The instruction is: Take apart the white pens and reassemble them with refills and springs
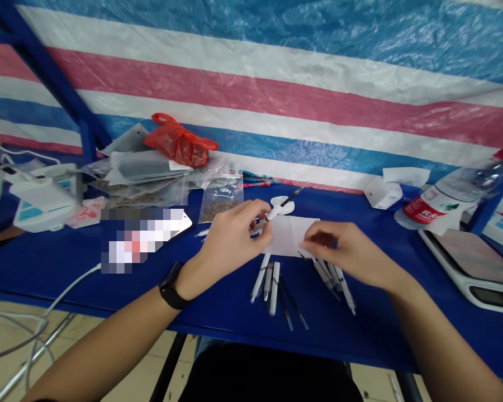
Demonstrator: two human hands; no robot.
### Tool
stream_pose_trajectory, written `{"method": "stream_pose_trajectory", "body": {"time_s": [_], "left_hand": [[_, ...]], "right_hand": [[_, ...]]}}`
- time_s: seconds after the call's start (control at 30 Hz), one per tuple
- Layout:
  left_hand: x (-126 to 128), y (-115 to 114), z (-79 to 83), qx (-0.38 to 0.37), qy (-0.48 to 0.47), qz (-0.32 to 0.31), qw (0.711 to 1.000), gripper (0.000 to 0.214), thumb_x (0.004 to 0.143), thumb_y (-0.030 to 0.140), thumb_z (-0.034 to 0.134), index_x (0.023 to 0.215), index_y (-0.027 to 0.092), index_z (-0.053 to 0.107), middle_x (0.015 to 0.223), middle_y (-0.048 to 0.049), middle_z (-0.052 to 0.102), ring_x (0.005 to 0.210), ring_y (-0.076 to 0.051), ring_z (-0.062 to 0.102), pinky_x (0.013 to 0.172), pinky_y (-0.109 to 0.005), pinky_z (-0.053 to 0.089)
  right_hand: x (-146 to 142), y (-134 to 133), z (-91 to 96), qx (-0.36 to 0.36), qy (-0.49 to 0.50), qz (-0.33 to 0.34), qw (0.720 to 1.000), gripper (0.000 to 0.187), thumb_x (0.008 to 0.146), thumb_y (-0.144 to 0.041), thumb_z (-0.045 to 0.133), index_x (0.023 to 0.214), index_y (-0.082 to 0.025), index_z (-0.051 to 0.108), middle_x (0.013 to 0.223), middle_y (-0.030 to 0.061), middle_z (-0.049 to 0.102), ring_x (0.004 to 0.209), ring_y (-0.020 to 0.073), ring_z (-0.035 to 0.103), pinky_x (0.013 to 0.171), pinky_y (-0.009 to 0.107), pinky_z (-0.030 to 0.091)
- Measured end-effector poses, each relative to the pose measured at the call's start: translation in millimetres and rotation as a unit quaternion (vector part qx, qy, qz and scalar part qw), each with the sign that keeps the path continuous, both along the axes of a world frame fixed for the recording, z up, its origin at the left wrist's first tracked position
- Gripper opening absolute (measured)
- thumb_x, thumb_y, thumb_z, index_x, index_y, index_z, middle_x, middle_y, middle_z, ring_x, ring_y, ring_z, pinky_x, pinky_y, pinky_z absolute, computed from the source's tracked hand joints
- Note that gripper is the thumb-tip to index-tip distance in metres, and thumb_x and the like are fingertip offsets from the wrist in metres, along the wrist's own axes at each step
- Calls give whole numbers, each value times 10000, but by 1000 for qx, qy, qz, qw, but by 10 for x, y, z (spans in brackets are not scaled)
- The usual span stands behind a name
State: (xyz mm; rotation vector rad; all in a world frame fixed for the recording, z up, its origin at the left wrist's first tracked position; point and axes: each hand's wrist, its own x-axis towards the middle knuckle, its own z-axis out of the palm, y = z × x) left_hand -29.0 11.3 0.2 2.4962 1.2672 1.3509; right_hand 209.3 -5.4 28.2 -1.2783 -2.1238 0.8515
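My left hand [241, 226] is closed around a white pen barrel [272, 214], and a dark ink refill [292, 195] sticks out of its far end. To the right, my right hand [352, 248] has its fingers curled, fingertips together over the edge of a white sheet of paper [288, 234]; what they hold, if anything, is hidden. Below my left hand lie white and grey pen parts [274, 290] and two loose dark refills [285, 306]. Another bunch of pens [333, 276] lies partly under my right hand. A small white dish [283, 205] sits behind the paper.
On the left are a phone [178, 223] on a cable, plastic bags of brown bits [222, 209] and a red bag [178, 139]. A bottle [440, 201] and a scale [478, 262] stand on the right. Striped sheeting [276, 95] hangs behind the blue table.
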Motion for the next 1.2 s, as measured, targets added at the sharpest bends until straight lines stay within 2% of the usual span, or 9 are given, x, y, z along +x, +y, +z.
{"method": "stream_pose_trajectory", "body": {"time_s": [0.1,0.17,0.33,0.5,0.77,0.83,0.97,1.1,1.2], "left_hand": [[-33,33,13,-14,-1,17,1000,125,819,148,618,931,199,602,792,36,703,588,-93,620,585,-203,463],[-35,37,10,-16,7,18,1000,121,819,151,610,928,202,600,785,40,697,583,-92,613,584,-207,454],[-1,6,-1,-18,29,18,999,119,818,145,589,919,206,599,751,43,678,598,-98,617,583,-210,441],[15,-5,-12,-26,30,18,999,133,806,133,602,918,205,600,757,44,678,602,-97,627,570,-205,434],[37,-19,-49,-44,45,7,998,139,815,144,594,938,209,604,782,36,691,602,-105,630,560,-211,436],[41,-25,-55,-49,45,5,998,139,818,148,595,943,209,603,787,35,693,599,-106,627,562,-217,437],[38,-25,-57,-56,44,6,997,157,827,157,591,972,215,603,792,36,694,610,-111,633,577,-226,445],[31,-19,-50,-56,43,6,997,155,817,148,590,957,215,604,780,38,689,594,-108,622,565,-224,438],[32,-21,-46,-54,36,1,998,164,821,146,587,967,216,610,787,40,690,593,-102,619,563,-219,435]], "right_hand": [[-150,-138,-56,-21,-156,60,986,120,892,-275,676,802,-195,671,699,-16,678,594,118,589,584,249,389],[-252,-212,-118,-31,-205,70,976,44,861,-231,686,844,-197,665,704,-19,680,594,121,582,579,252,357],[-371,-259,-242,-26,-224,10,974,63,844,-207,669,901,-191,648,700,-9,677,617,138,570,574,257,327],[-362,-295,-195,-55,-232,10,971,33,842,-228,662,843,-200,646,692,-12,671,600,133,563,569,256,320],[-498,-364,-192,-38,-385,-47,921,65,852,-243,623,863,-194,663,720,47,677,626,187,593,527,278,186],[-502,-356,-197,-30,-377,-51,924,59,853,-242,630,869,-192,659,699,38,670,607,182,587,526,274,189],[-484,-365,-201,3,-277,-47,960,126,890,-271,633,993,-204,661,635,-18,622,533,140,548,531,252,259],[-487,-425,-251,94,-228,60,967,415,793,-393,787,1153,-221,671,792,6,675,601,158,606,562,260,342],[-498,-451,-310,168,-233,116,951,420,767,-391,821,1116,-192,703,980,75,689,757,210,666,621,296,438]]}}
